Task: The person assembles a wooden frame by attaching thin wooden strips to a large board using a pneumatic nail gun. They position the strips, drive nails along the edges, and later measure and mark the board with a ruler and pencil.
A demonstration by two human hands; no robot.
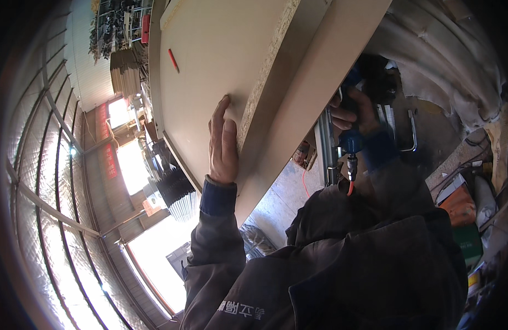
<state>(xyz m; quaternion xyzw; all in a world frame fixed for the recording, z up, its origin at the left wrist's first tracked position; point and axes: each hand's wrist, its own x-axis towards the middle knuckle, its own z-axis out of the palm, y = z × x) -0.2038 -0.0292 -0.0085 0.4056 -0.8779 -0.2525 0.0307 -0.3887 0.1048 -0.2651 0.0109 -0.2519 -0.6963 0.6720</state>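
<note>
The left hand [223,144] is lying flat against the face of a large pale particleboard panel [210,60], its fingers [227,140] held straight and close together, pressing on the board just beside its rough chipboard edge rather than gripping anything. A second pale board [314,93] is standing against that edge, running from near the dark jacket sleeve up toward the far right. To the right of this board, the right hand [354,113] is wrapping its fingers tightly around the grip of a blue pneumatic nail gun [350,137], whose metal magazine [326,148] is hanging down beside the board and whose orange air hose [350,188] is trailing toward the body. A red pencil [173,60] is resting on the far part of the panel, well apart from both hands. Far left, bright windows are glowing behind stacked boards [124,71].
</note>
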